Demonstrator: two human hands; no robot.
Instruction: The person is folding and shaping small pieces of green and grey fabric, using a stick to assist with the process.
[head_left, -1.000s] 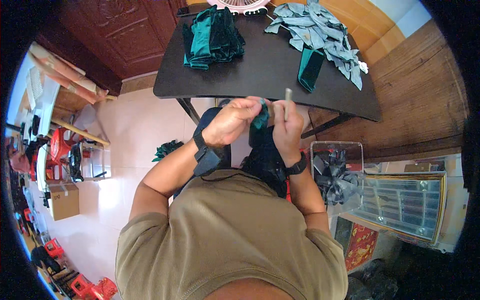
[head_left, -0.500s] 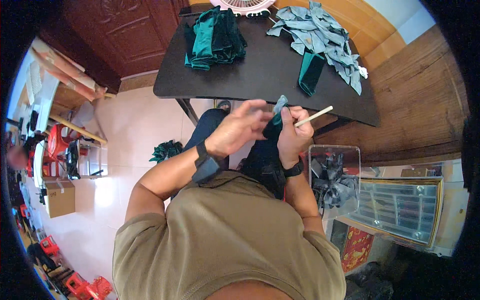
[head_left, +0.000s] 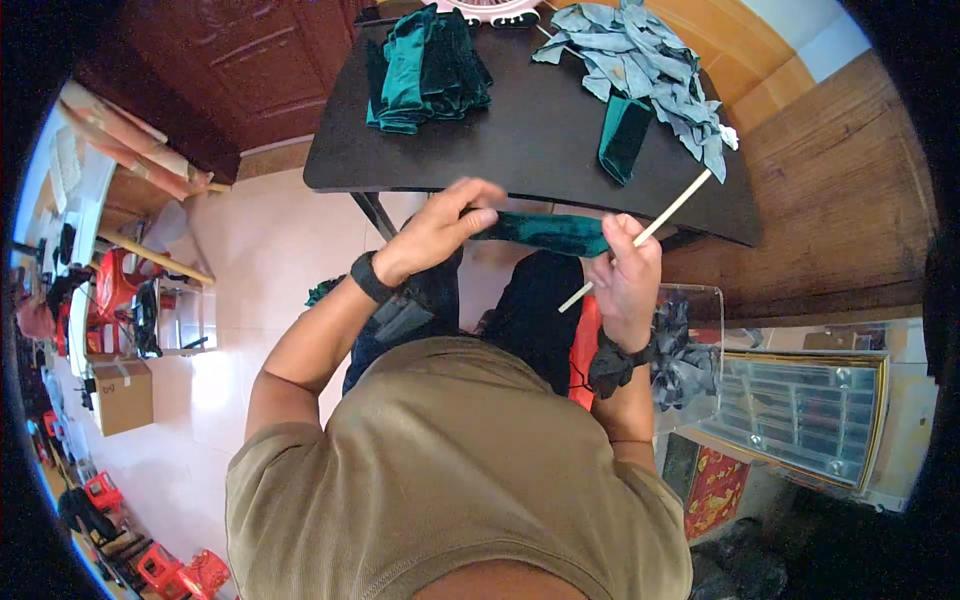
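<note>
A dark green velvet strip (head_left: 548,232) stretches between my two hands over my lap, just off the table's near edge. My left hand (head_left: 440,228) is closed at its left end, with the fingers partly blurred. At the other end, my right hand (head_left: 627,268) pinches the velvet and also grips a thin pale stick (head_left: 678,203). The stick slants from above my right thigh up to the table's right side. Folded green velvet pieces (head_left: 425,75) are stacked at the table's back left. One more green velvet piece (head_left: 622,140) lies alone at the right.
Grey-green cloth pieces (head_left: 635,60) heap at the back right of the dark table (head_left: 480,160). A pink fan base (head_left: 495,12) stands at the back. Beside my right forearm is a clear plastic bin (head_left: 700,300) with dark cloth. Wooden panelling (head_left: 830,200) rises at the right.
My hands have moved apart, and the green velvet now spans between them. The grey-green end seen earlier no longer shows. More of the stick sticks out on both sides of my right hand.
</note>
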